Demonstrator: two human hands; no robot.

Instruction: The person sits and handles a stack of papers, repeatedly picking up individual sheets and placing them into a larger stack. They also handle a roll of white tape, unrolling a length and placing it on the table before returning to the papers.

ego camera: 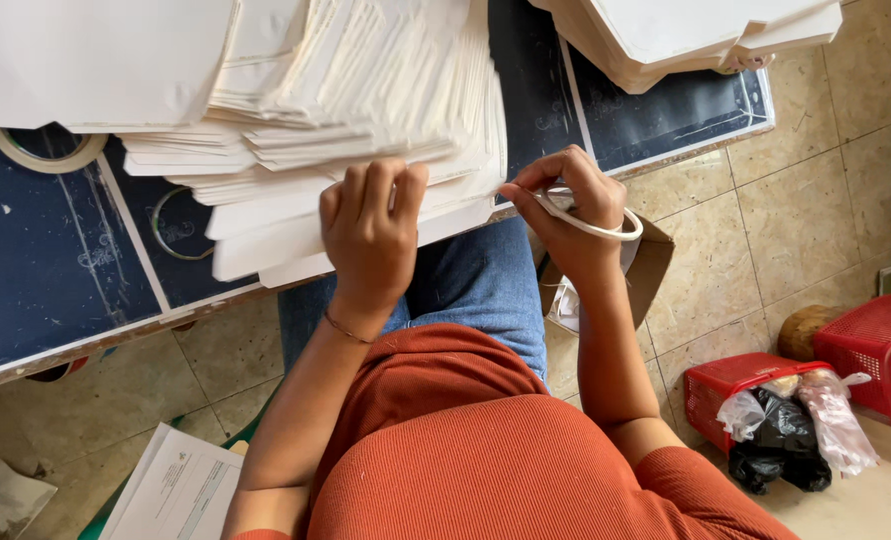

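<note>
A thick fanned stack of white paper sheets (pixel 366 100) lies on a dark blue table (pixel 46 260). My left hand (pixel 371 235) rests on the stack's near edge, fingers curled over the sheets. My right hand (pixel 576 205) is at the stack's right corner, its fingertips pinching the edge, and it holds a roll of white tape (pixel 591 225) looped around the fingers. My lap in blue jeans shows below the table edge.
A second pile of white sheets (pixel 686 35) sits at the table's far right. Another tape roll (pixel 46 155) and a thin ring (pixel 176 225) lie at the left. On the tiled floor stand red baskets (pixel 866 350) with plastic bags, a cardboard box (pixel 651 270) and papers (pixel 176 490).
</note>
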